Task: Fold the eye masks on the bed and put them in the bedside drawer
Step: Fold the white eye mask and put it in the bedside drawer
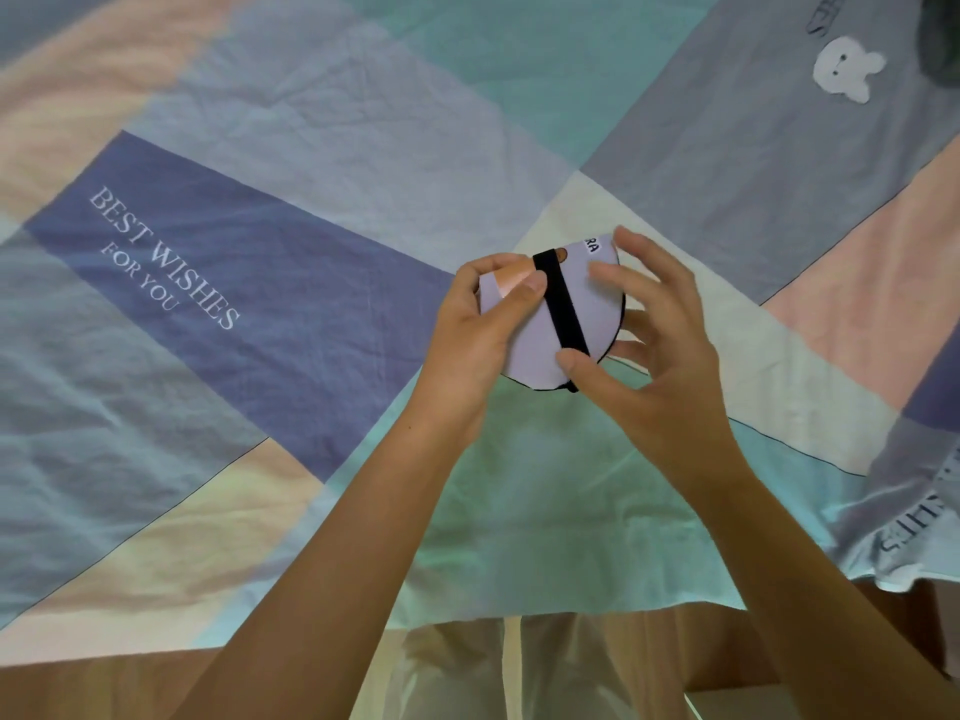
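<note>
A folded pale lilac eye mask (530,335) with black edging and a black elastic strap (561,309) across it is held above the bed. My left hand (478,330) grips its left side, thumb pressed on the top face beside the strap. My right hand (649,345) holds the right side, with the thumb on the strap's lower end and the fingers spread round the far edge. Letters "RA" and an orange print show on the mask. The bedside drawer is not in view.
A patchwork bed cover (311,210) in blue, mint, peach and cream fills the view, printed "BEST WISHES FOR YOU", with a white bunny patch (844,70) at the upper right. The bed's near edge (519,615) and a wooden floor (130,683) lie below.
</note>
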### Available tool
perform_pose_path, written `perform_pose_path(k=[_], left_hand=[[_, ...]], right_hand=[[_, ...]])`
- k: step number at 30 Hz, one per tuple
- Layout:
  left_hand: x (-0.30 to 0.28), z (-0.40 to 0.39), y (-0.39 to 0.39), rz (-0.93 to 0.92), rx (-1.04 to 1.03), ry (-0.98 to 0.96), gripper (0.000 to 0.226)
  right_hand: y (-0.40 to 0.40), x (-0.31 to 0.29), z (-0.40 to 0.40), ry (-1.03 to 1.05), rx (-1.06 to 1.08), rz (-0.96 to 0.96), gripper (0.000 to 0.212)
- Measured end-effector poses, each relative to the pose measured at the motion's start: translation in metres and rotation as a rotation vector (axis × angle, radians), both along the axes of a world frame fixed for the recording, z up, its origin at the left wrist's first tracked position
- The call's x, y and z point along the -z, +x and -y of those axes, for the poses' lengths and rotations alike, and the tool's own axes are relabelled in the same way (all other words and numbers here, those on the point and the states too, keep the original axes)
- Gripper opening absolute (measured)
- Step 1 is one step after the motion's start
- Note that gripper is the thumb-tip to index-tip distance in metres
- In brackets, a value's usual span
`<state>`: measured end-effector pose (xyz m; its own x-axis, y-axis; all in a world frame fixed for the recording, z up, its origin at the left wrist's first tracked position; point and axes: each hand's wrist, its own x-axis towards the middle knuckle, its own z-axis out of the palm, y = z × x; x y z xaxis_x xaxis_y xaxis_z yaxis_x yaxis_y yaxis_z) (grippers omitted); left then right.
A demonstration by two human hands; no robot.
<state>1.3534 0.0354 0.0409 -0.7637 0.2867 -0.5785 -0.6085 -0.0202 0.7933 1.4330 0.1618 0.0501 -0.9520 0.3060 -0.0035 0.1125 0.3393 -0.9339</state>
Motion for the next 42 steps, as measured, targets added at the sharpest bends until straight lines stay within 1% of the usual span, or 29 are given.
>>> perform_pose_path(k=[2,3,7,10,12,16,20,22,26,29,32,34,37,39,42], left_hand=[[-0.013,0.000,0.000,-0.028,0.029,0.037,0.017],[-0.020,0.000,-0.001,-0.049,0.041,0.049,0.016],[-0.058,0.010,-0.009,-0.131,0.071,0.013,0.012],[-0.095,0.025,-0.017,-0.208,0.117,-0.011,0.021],[-0.132,0.037,-0.024,-0.303,0.151,-0.028,0.024],[-0.215,0.055,-0.040,-0.461,0.144,-0.088,0.028],[-0.297,0.073,-0.047,-0.617,0.108,-0.139,0.019],[-0.339,0.085,-0.046,-0.708,0.058,-0.176,0.016],[-0.414,0.115,-0.030,-0.910,-0.075,-0.339,0.019],[-0.460,0.145,-0.006,-1.014,-0.167,-0.572,0.019],[-0.492,0.178,0.023,-1.075,-0.228,-0.843,0.019],[-0.511,0.206,0.047,-1.087,-0.283,-1.006,0.018],[-0.535,0.253,0.085,-1.050,-0.362,-1.175,0.018],[-0.551,0.288,0.115,-1.032,-0.416,-1.265,0.023],[-0.570,0.336,0.165,-0.970,-0.501,-1.424,0.024]], right_hand=[[-0.009,-0.011,0.001,0.078,-0.084,-0.039,0.049],[-0.012,-0.017,0.002,0.081,-0.098,-0.048,0.046],[-0.022,-0.051,0.008,0.005,-0.098,-0.051,0.042],[-0.027,-0.085,0.010,0.022,-0.112,-0.085,0.040],[-0.034,-0.120,0.013,0.040,-0.139,-0.140,0.036],[-0.054,-0.197,0.024,0.084,-0.241,-0.250,0.029],[-0.070,-0.274,0.034,0.104,-0.316,-0.351,0.031],[-0.077,-0.314,0.038,0.133,-0.354,-0.433,0.031],[-0.084,-0.384,0.048,0.169,-0.412,-0.563,0.029],[-0.082,-0.432,0.060,0.193,-0.476,-0.664,0.033],[-0.075,-0.467,0.078,0.165,-0.560,-0.752,0.036],[-0.072,-0.485,0.097,0.153,-0.619,-0.798,0.036],[-0.067,-0.510,0.138,0.094,-0.728,-0.849,0.038],[-0.061,-0.522,0.178,0.032,-0.818,-0.871,0.036],[-0.041,-0.536,0.244,-0.028,-0.955,-0.907,0.035]])
